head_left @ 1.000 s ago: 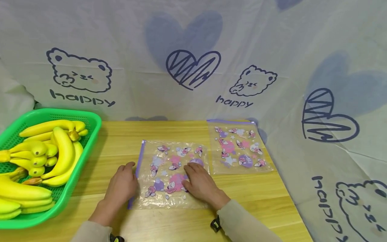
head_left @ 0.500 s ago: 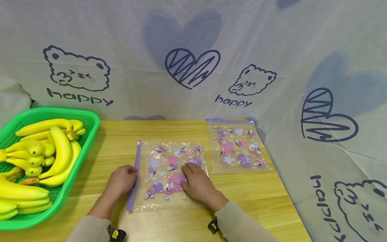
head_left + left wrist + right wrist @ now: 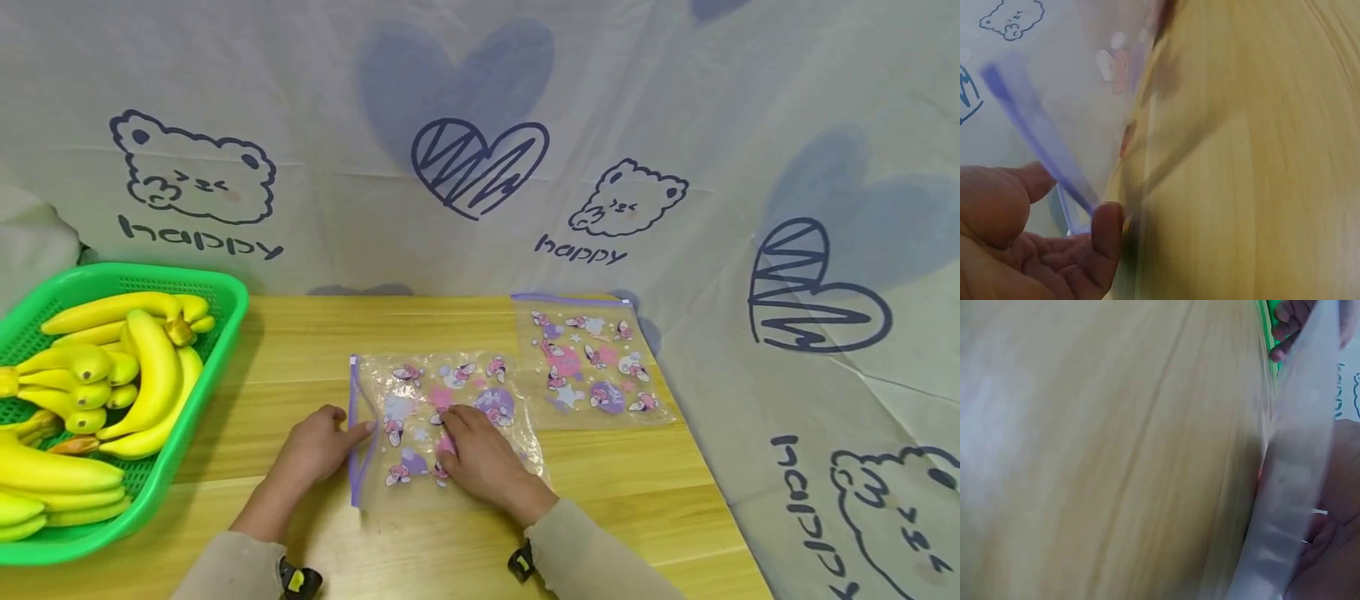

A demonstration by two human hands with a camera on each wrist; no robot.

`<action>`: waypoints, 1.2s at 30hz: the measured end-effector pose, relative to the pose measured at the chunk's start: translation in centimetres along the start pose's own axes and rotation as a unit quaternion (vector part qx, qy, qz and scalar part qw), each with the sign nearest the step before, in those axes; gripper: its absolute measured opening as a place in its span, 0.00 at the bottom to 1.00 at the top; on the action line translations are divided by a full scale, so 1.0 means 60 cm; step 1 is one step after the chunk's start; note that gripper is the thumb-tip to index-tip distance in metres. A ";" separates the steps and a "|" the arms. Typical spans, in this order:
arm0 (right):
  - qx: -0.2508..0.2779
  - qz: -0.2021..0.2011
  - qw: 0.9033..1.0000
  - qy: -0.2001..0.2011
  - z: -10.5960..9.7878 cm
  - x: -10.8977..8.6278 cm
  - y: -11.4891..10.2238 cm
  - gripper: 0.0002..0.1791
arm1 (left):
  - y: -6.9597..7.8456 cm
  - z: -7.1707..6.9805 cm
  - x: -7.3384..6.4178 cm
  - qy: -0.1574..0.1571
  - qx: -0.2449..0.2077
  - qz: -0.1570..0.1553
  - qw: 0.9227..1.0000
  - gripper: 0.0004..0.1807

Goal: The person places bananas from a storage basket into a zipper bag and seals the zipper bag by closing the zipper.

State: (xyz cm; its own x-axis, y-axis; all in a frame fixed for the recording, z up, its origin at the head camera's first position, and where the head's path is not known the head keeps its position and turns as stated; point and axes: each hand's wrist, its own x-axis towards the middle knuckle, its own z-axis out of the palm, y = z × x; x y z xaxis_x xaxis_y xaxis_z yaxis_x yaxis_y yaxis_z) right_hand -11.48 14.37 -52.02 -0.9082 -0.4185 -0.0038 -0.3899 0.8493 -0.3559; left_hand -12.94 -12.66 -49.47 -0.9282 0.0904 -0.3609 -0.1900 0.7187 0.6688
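A clear zip bag (image 3: 420, 392) with pink and purple cartoon prints lies in front of me, its purple zip edge (image 3: 354, 467) at the left. That edge is parted into two strips, one bowed to the right. My left hand (image 3: 318, 442) holds this mouth, the thumb stretched across the bowed strip and the fingers curled at the other. In the left wrist view the purple strip (image 3: 1047, 153) stands raised above the table between thumb and fingertips. My right hand (image 3: 487, 462) rests on the bag's printed face with fingers extended. The right wrist view shows plastic (image 3: 1297, 469) curving up beside the palm.
A second zip bag (image 3: 592, 367) of the same print lies flat at the back right of the wooden table (image 3: 630, 500). At the left stands a green basket (image 3: 232, 333) of several banana bunches (image 3: 153, 367). A printed white cloth (image 3: 337, 100) hangs behind.
The bag has shifted slightly right, and its zip edge has parted. My left thumb has moved over onto the upper strip. The right hand has stayed on the bag.
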 end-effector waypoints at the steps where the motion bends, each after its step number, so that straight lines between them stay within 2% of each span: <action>1: 0.003 -0.003 1.000 0.005 0.001 0.000 -0.001 0.33 | 0.000 0.001 0.001 -0.003 -0.008 0.003 1.000 0.41; 4: 0.011 -0.013 1.000 0.019 0.001 0.000 -0.005 0.31 | 0.001 0.005 0.003 0.002 -0.048 0.012 0.999 0.34; 8: 0.036 -0.018 0.998 0.040 -0.006 0.002 -0.018 0.27 | 0.007 0.009 0.002 0.037 -0.104 0.022 0.994 0.26; 11: 0.071 -0.013 0.995 0.063 -0.018 0.008 -0.035 0.24 | 0.021 0.007 -0.003 0.056 -0.133 0.032 0.989 0.26; 15: 0.133 0.010 0.987 0.088 -0.043 0.025 -0.064 0.20 | 0.049 0.002 -0.014 0.074 -0.147 0.054 0.985 0.28; 20: 0.189 0.036 0.977 0.088 -0.083 0.047 -0.098 0.18 | 0.086 -0.004 -0.027 0.086 -0.143 0.083 0.982 0.29; 24: 0.200 0.052 0.975 0.078 -0.120 0.063 -0.114 0.18 | 0.115 -0.010 -0.037 0.087 -0.148 0.113 0.979 0.29; 27: 0.208 0.068 0.974 0.059 -0.150 0.070 -0.123 0.18 | 0.136 -0.017 -0.047 0.098 -0.143 0.137 0.975 0.29; 32: 0.218 0.061 0.973 0.045 -0.205 0.070 -0.132 0.15 | 0.170 -0.041 -0.066 0.121 -0.115 0.160 0.973 0.28; 36: 0.181 0.054 0.980 0.057 -0.244 0.065 -0.134 0.14 | 0.192 -0.072 -0.082 0.130 -0.094 0.162 0.974 0.29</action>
State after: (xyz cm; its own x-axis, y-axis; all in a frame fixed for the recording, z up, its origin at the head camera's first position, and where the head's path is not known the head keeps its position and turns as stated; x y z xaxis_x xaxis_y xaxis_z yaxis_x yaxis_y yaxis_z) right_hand -14.13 10.60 -35.46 -0.9602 -0.2765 0.0382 -0.2303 0.7075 -0.6681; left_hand -11.97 -7.80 -37.17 -0.9940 0.0974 0.0492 0.0944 0.5404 0.8361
